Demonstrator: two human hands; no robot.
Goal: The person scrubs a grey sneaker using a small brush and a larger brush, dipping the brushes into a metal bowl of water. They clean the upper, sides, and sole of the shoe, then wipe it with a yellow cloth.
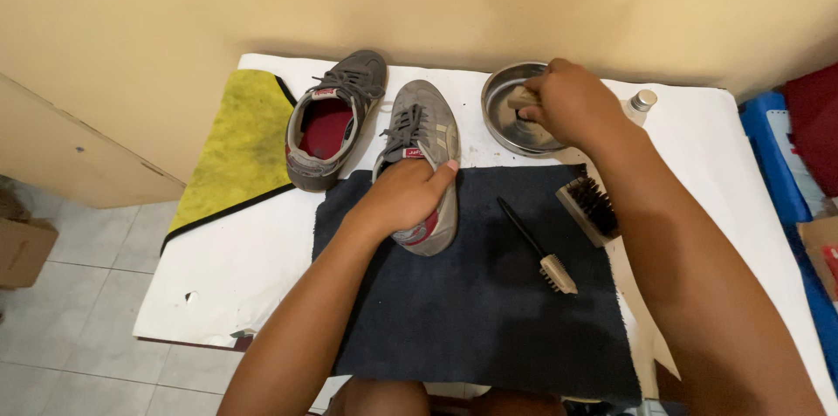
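A view from above of a person's two bare arms over a small white table [218, 268] set against a cream wall. The left hand [403, 196] is clamped over the heel and opening of a grey sneaker [425, 132], pinning it on the far left part of a dark blue towel [471, 294] that covers the near middle of the table. The right hand [572, 102] reaches to the far right, fingers closed around a small pale brush [522, 97] and pressing it down into a round metal bowl [506, 123]. What the bowl holds cannot be seen. The step in hand looks like loading the brush, with scrubbing of the held shoe judged to come next; that would call for lifting the brush back across to the shoe while the left hand keeps it steady. A second grey sneaker [336, 119] with a red lining stands just left of the first, beside a yellow cloth [240, 141]. On the towel lie a slim black-handled brush [534, 246] and a wooden bristle brush [589, 209]. A small capped bottle [640, 104] stands right of the bowl.
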